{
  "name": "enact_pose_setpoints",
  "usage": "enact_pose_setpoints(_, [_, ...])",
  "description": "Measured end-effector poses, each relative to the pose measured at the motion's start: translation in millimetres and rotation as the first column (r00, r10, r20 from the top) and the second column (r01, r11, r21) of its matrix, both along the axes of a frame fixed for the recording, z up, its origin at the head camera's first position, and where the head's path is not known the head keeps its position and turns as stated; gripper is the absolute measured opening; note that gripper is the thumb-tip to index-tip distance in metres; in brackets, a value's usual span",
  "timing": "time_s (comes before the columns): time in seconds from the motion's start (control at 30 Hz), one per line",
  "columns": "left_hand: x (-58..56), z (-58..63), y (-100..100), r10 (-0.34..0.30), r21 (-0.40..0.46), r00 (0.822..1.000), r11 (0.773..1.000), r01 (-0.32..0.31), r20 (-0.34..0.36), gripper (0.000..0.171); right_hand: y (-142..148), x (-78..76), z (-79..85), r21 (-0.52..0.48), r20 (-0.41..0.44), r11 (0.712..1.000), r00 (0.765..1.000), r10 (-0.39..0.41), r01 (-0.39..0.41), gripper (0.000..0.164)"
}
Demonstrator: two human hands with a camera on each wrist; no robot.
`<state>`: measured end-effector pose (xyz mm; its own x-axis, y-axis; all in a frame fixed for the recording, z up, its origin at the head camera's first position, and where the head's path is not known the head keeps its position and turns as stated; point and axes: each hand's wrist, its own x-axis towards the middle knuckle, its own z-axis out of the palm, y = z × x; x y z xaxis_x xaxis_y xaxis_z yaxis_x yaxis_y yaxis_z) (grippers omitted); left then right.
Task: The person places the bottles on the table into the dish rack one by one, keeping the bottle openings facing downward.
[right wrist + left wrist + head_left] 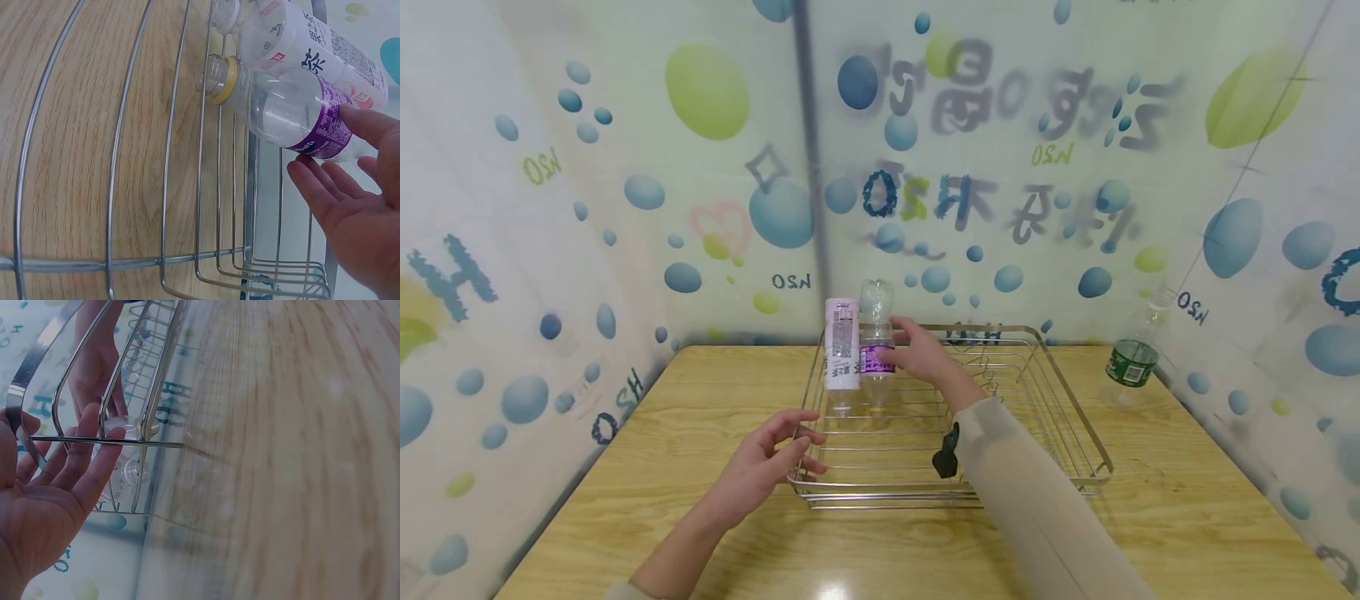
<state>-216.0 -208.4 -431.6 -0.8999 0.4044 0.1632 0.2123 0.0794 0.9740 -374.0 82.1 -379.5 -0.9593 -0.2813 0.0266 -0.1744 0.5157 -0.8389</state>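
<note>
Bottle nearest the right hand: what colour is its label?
The label is purple, clearest in the right wrist view.

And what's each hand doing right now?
Left hand: open, at silver metal wire rack.
Right hand: touching purple-labelled clear plastic bottle; grip can't be told.

The rack (887,484) is sitting before me on the table (700,408); a left bottle (842,346) and right bottle (875,358) are standing in its left part, my left hand (767,457) is resting at its near-left corner, a third bottle (1132,363) is standing to its right.
</note>
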Motion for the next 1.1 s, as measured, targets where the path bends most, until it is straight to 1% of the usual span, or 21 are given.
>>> enact_pose_setpoints(0.17, [-0.2,-0.7,-0.5,0.002,-0.001,1.0,1.0,-0.002,0.005,0.043,-0.9,0.9,-1.1,0.002,-0.011,1.0,1.0,0.002,-0.002,0.079])
enact_pose_setpoints(0.47, [0.6,-1.4,-0.7,0.007,-0.005,1.0,1.0,-0.007,0.01,0.043,-0.9,0.7,-1.6,-0.002,0.002,1.0,1.0,0.006,-0.006,0.079])
enact_pose_setpoints(0.6, [0.6,-0.2,0.2,0.017,-0.011,1.0,1.0,-0.017,0.006,0.043,0.4,-0.7,-0.1,-0.022,-0.003,1.0,1.0,-0.006,0.006,0.079])
enact_pose_setpoints(0.77, [1.0,1.0,1.4,0.036,-0.028,0.999,0.999,-0.036,0.009,0.045,1.7,-2.4,3.0,-0.093,-0.018,0.995,0.999,-0.048,0.046,0.077])
enact_pose_setpoints(0.83, [0.4,1.4,2.2,0.04,-0.031,0.999,0.999,-0.04,0.013,0.045,1.9,-0.6,8.4,-0.144,-0.029,0.988,0.998,-0.058,0.053,0.075])
enact_pose_setpoints(0.93, [-0.6,1.8,3.1,0.044,-0.03,0.999,0.999,-0.043,0.02,0.046,1.6,5.8,21.8,-0.212,-0.069,0.976,0.996,-0.064,0.048,0.071])
enact_pose_setpoints(1.03, [-0.3,2.1,2.8,0.048,-0.027,0.999,0.999,-0.047,0.026,0.047,3.9,16.8,39.3,-0.274,-0.115,0.961,0.991,-0.061,0.028,0.067])
enact_pose_setpoints(1.1, [0.6,2.5,1.7,0.051,-0.025,0.998,0.998,-0.05,0.03,0.047,10.4,26.3,51.4,-0.305,-0.146,0.952,0.987,-0.063,0.015,0.063])
